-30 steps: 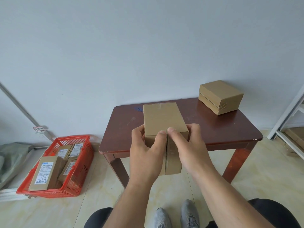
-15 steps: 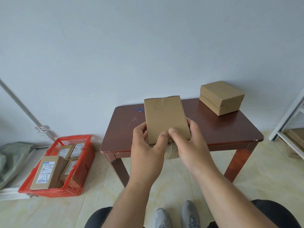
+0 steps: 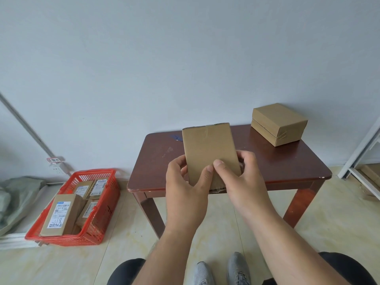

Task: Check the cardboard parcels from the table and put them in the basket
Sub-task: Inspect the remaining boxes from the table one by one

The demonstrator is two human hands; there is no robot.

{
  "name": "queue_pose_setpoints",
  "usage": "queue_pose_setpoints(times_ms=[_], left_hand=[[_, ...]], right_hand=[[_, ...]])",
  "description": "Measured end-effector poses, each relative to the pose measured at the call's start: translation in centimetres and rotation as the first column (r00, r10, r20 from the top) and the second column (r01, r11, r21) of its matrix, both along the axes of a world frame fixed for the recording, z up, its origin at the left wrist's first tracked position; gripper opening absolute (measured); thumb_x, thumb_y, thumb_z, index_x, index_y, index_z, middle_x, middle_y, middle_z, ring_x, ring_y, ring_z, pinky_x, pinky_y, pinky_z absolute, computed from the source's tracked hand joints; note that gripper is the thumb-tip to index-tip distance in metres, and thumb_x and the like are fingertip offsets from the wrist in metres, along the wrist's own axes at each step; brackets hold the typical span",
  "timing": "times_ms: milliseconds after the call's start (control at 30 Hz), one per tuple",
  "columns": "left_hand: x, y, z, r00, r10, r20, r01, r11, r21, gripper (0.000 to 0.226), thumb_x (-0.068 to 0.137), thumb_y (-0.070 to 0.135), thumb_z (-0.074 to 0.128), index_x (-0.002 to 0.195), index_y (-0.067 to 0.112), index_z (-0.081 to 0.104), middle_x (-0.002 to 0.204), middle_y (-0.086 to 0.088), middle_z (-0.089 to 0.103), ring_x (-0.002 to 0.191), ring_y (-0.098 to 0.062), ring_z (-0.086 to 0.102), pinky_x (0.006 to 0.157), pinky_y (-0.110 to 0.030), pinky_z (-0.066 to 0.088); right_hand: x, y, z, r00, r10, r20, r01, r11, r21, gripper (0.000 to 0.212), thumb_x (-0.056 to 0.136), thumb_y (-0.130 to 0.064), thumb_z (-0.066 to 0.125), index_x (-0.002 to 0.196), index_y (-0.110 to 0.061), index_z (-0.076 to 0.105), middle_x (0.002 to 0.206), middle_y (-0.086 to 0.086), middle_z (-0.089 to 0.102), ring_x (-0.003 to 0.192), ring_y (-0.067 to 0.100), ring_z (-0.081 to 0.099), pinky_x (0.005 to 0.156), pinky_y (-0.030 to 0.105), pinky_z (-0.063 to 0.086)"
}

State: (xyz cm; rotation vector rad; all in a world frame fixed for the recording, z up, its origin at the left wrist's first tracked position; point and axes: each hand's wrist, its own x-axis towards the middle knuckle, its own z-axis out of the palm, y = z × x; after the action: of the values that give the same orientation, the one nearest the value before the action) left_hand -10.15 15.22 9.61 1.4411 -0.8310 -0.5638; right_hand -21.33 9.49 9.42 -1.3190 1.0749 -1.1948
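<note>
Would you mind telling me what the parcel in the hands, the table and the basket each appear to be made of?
The held parcel looks like plain brown cardboard, matte, with clear tape glinting along its top edge. The table seems to be dark reddish wood or veneer with a glossy varnish that reflects light. The basket appears to be red moulded plastic, given its slatted lattice walls.

grey shoes (image 3: pixel 223 270), white shelf frame (image 3: pixel 362 153), wall socket (image 3: pixel 56 168)
</note>
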Motion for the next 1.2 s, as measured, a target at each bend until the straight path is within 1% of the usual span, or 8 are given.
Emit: queue_pose_setpoints(times_ms=[133, 300, 433, 567, 767, 1000, 1133, 1200], left_hand=[[0.4, -0.4, 0.1, 0.999, 0.033, 0.005, -0.033, 0.999, -0.007, 0.042, 0.09, 0.037, 0.082, 0.123, 0.032, 0.056, 0.121, 0.014, 0.069, 0.107, 0.002, 0.068, 0.075, -0.014, 0.057], [0.9, -0.7, -0.1, 0.998, 0.041, 0.05, -0.042, 0.999, 0.011, 0.043, 0.089, 0.05, 0.079, 0.126, 0.037, 0.06, 0.128, 0.014, 0.063, 0.112, -0.004, 0.068, 0.088, -0.032, 0.062], [0.2, -0.1, -0.1, 0.998, 0.01, 0.065, -0.009, 1.0, -0.008, 0.04, 0.09, 0.047, 0.078, 0.124, 0.046, 0.057, 0.124, 0.028, 0.051, 0.117, 0.0, 0.063, 0.091, -0.029, 0.059], [-0.1, 0.0, -0.4, 0.997, 0.035, 0.07, -0.036, 0.999, 0.001, 0.041, 0.089, 0.046, 0.079, 0.123, 0.046, 0.055, 0.124, 0.029, 0.051, 0.118, 0.002, 0.061, 0.092, -0.026, 0.057], [0.7, -0.5, 0.1, 0.996, 0.069, 0.058, -0.071, 0.997, 0.033, 0.041, 0.09, 0.047, 0.078, 0.12, 0.034, 0.054, 0.112, 0.021, 0.067, 0.098, 0.006, 0.066, 0.066, -0.008, 0.051], [-0.3, -0.1, -0.6, 0.998, 0.03, 0.048, -0.032, 0.999, 0.031, 0.044, 0.09, 0.04, 0.081, 0.123, 0.031, 0.053, 0.115, 0.02, 0.065, 0.095, 0.012, 0.064, 0.062, -0.008, 0.052], [0.2, -0.3, -0.4, 0.997, 0.048, 0.061, -0.049, 0.999, 0.021, 0.05, 0.089, 0.046, 0.08, 0.13, 0.033, 0.053, 0.119, 0.021, 0.066, 0.103, 0.008, 0.065, 0.071, -0.014, 0.056], [0.8, -0.6, -0.2, 0.996, 0.058, 0.068, -0.06, 0.998, 0.03, 0.061, 0.088, 0.052, 0.079, 0.139, 0.031, 0.052, 0.124, 0.021, 0.066, 0.112, 0.001, 0.065, 0.086, -0.027, 0.06]], right_hand=[[0.1, 0.5, -0.4, 1.0, 0.022, 0.016, -0.022, 1.0, -0.008, 0.033, 0.091, -0.033, 0.08, 0.114, -0.034, 0.057, 0.108, -0.013, 0.073, 0.09, -0.005, 0.07, 0.07, 0.015, 0.053], [0.2, 0.7, -0.9, 0.997, 0.042, 0.059, -0.042, 0.999, -0.004, 0.036, 0.092, -0.025, 0.081, 0.118, -0.032, 0.057, 0.112, -0.01, 0.074, 0.095, -0.001, 0.073, 0.076, 0.022, 0.057], [0.1, 0.1, -0.8, 0.999, 0.016, 0.033, -0.016, 1.0, -0.013, 0.039, 0.092, -0.034, 0.079, 0.127, -0.037, 0.06, 0.12, -0.01, 0.072, 0.103, 0.003, 0.072, 0.088, 0.035, 0.06], [0.2, -0.1, -0.9, 0.999, 0.032, -0.013, -0.033, 0.999, -0.038, 0.049, 0.094, -0.043, 0.075, 0.14, -0.038, 0.06, 0.135, -0.011, 0.061, 0.113, 0.0, 0.067, 0.093, 0.031, 0.059], [0.3, 0.3, -1.5, 0.998, 0.058, 0.013, -0.057, 0.998, -0.013, 0.053, 0.081, -0.055, 0.078, 0.131, -0.044, 0.061, 0.132, -0.01, 0.065, 0.112, 0.008, 0.07, 0.092, 0.041, 0.062], [0.0, 0.0, -1.1, 0.998, 0.007, 0.056, -0.009, 0.999, 0.035, 0.03, 0.09, -0.042, 0.08, 0.113, -0.038, 0.061, 0.102, -0.022, 0.074, 0.094, 0.001, 0.072, 0.089, 0.042, 0.062], [0.3, 0.5, -1.3, 0.997, 0.019, 0.079, -0.023, 0.999, 0.046, 0.033, 0.09, -0.04, 0.081, 0.114, -0.035, 0.06, 0.106, -0.019, 0.075, 0.097, 0.002, 0.073, 0.09, 0.046, 0.062], [0.4, 0.8, -1.4, 0.995, 0.03, 0.095, -0.034, 0.999, 0.041, 0.035, 0.091, -0.035, 0.082, 0.117, -0.032, 0.059, 0.108, -0.019, 0.075, 0.099, 0.002, 0.073, 0.09, 0.047, 0.063]])
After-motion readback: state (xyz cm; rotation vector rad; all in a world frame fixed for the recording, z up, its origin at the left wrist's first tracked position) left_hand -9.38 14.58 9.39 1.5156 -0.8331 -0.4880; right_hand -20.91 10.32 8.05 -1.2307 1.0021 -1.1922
